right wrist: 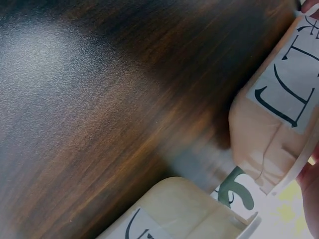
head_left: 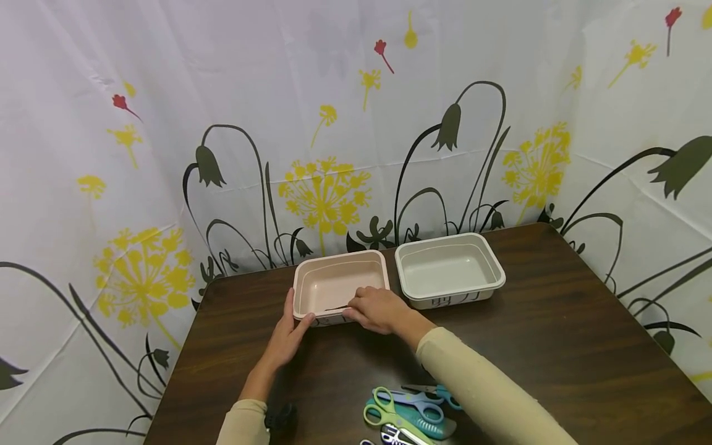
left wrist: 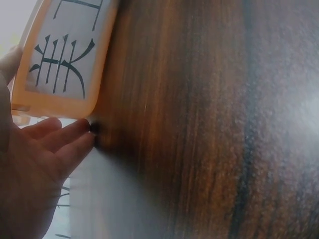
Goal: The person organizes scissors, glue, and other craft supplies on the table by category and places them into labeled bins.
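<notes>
In the head view my left hand [head_left: 285, 337] rests at the front left corner of a pink plastic bin [head_left: 340, 256]. Its thumb lies at the front rim and its fingers extend along the left side. The left wrist view shows these fairly straight fingers [left wrist: 67, 137] beside the bin's labelled wall [left wrist: 55, 103]. My right hand [head_left: 381, 311], fingers curled, is over the front right rim and pinches a thin dark object [head_left: 336, 308] along the bin's inner front edge. Most of that object is hidden by the hand, so I cannot tell its kind.
A pale grey bin [head_left: 450, 296] with a label stands just right of the pink one. Several scissors [head_left: 389, 411] and a teal-handled tool [head_left: 436, 428] lie in a pile near the table's front. Behind the brown table [head_left: 556, 346] hangs a flower-patterned curtain [head_left: 334, 74].
</notes>
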### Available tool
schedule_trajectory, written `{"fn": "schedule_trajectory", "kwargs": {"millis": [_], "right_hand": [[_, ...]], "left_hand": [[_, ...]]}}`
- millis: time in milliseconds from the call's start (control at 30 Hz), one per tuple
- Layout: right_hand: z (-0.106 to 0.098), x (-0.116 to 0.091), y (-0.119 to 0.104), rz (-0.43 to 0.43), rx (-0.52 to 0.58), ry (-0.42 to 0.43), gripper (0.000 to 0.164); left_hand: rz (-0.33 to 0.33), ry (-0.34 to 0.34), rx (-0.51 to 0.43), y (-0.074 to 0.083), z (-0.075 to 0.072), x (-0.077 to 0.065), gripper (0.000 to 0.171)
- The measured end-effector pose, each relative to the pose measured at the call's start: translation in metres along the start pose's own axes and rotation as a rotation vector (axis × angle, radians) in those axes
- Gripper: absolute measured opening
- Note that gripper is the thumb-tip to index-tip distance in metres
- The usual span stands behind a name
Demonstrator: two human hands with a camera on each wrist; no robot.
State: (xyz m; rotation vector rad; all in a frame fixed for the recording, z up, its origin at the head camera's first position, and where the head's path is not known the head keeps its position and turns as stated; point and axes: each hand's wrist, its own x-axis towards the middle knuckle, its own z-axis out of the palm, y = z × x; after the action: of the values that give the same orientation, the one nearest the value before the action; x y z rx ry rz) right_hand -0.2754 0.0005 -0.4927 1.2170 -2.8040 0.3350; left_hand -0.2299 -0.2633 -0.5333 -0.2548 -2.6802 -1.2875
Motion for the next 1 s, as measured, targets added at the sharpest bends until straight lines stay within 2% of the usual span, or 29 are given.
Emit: {"fn": "schedule_trajectory", "kwargs": {"millis": [233,467,600,800,1000], "right_hand": [[0.000,-0.002,0.003,-0.021,-0.011,0.027,0.042],[-0.007,-0.011,0.006,-0.067,0.014,0.119,0.040],[-0.014,-0.020,0.005,-0.049,0.023,0.155,0.044],[-0.027,-0.044,-0.002,-0.027,0.079,0.217,0.042],[-0.031,-0.082,-0.023,-0.029,0.102,0.278,0.040]], "left_hand": [[-0.018,-0.012,0.005,-0.002,-0.002,0.002,0.083],[-0.014,-0.014,-0.005,-0.002,-0.003,0.003,0.083],[-0.013,-0.021,-0.005,-0.003,-0.003,0.003,0.083],[-0.013,-0.024,-0.003,-0.002,-0.002,0.003,0.083],[-0.024,-0.022,0.009,-0.002,-0.001,0.000,0.082]]}}
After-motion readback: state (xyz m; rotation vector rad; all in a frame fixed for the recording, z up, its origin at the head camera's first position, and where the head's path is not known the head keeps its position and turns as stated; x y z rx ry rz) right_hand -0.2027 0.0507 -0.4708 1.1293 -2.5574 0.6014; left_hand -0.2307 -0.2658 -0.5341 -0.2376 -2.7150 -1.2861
